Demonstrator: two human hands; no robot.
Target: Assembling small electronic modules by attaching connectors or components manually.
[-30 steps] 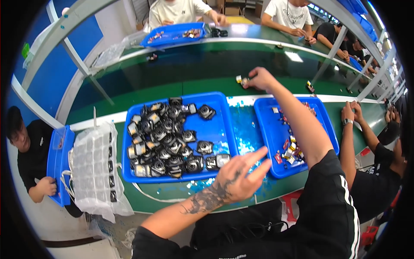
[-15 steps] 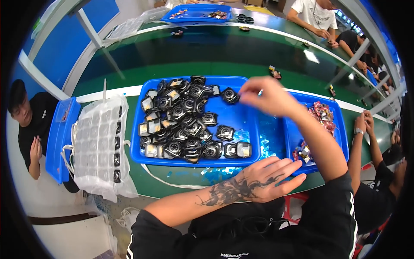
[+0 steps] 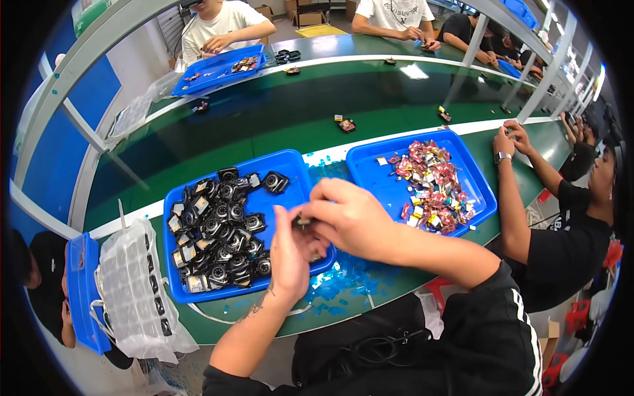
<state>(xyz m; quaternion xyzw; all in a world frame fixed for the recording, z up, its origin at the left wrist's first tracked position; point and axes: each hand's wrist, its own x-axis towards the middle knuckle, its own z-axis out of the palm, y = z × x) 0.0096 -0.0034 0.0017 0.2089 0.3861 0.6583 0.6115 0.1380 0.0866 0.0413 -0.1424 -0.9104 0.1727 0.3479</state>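
My left hand [image 3: 290, 257] and my right hand [image 3: 356, 221] meet above the right side of a blue tray [image 3: 305, 178]. Between their fingertips is a small dark part [image 3: 302, 221], mostly covered, so its kind does not show. My left fingers are raised and curl around it from the left; the right thumb and fingers pinch it from the other side. Heaped in that tray are many black plastic casings [image 3: 224, 224] with round, ringed fronts. One casing [image 3: 275, 182] lies apart at the tray's far right corner.
Right of my hands, a second blue tray [image 3: 370, 155] holds small red, yellow and silver parts [image 3: 429, 191]. Blue film scraps [image 3: 343, 284] litter the green bench. A clear blister tray [image 3: 132, 284] stands at left. Small assemblies [image 3: 345, 123] lie across the bench. Co-workers sit opposite and at both sides.
My right hand has come back from the tray's far right corner to meet my left. The left has lifted from near the bench edge, its fingers now curled. The whole view has turned rightward.
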